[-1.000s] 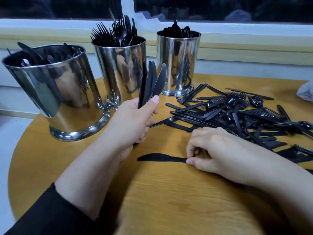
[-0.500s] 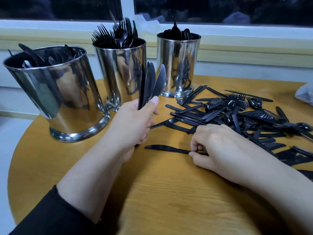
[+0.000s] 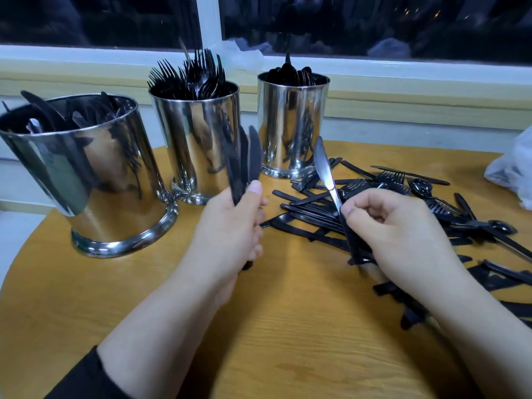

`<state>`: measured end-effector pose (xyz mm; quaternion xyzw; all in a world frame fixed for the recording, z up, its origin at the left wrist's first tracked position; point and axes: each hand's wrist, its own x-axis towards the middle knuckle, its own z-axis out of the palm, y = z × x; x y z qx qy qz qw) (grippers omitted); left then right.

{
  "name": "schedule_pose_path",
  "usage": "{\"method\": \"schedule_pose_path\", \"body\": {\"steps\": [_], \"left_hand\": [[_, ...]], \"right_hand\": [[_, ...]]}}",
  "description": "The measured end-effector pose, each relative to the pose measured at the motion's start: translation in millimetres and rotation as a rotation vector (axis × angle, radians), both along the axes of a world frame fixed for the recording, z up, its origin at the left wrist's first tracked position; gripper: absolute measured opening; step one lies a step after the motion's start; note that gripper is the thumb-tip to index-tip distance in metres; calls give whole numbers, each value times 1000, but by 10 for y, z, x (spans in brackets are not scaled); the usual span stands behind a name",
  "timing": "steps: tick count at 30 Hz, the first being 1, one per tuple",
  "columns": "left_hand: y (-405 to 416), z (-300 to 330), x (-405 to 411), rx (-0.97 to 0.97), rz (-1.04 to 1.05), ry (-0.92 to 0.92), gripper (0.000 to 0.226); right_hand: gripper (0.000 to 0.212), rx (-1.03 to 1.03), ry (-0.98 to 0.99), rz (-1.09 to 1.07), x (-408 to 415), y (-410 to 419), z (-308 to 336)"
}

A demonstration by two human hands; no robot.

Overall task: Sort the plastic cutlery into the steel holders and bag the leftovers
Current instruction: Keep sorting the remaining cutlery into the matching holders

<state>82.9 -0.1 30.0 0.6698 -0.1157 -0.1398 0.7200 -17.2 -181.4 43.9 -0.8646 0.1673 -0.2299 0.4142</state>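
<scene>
The right hand (image 3: 397,234) had lifted its pinched knife (image 3: 326,174) off the bench (image 3: 288,341) toward the bunch (image 3: 243,165) the left hand (image 3: 230,226) gripped, growing the batch.

Three steel holders (image 3: 198,145) are counted on one round table (image 3: 288,355). Two hands are seen: several knives (image 3: 244,162) in the left hand (image 3: 230,226), one knife (image 3: 325,171) in the right hand (image 3: 394,234). The loose cutlery pile (image 3: 388,203) cannot be counted. One plastic bag (image 3: 515,171) is seen.

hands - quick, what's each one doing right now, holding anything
Left hand: closed round a bundle of black plastic knives, blades up.
Right hand: pinching a single black plastic knife, blade up.
</scene>
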Motion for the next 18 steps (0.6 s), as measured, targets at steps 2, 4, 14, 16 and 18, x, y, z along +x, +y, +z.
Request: {"method": "schedule_pose_path", "body": {"steps": [2, 4, 14, 16, 18], "left_hand": [[-94, 8, -116, -48, -52, 58, 28], [-181, 16, -200, -80, -101, 96, 30], [-254, -34, -187, 25, -107, 42, 30], [-234, -54, -143, 86, -115, 5, 35], [-258, -61, -148, 67, -143, 0, 38]], "right_hand": [[18, 23, -7, 55, 1, 28, 1], [18, 28, 1, 113, -6, 65, -5], [35, -73, 28, 165, -59, -36, 66], [39, -53, -57, 86, -111, -169, 140], [39, -2, -137, 29, -186, -319, 192]]}}
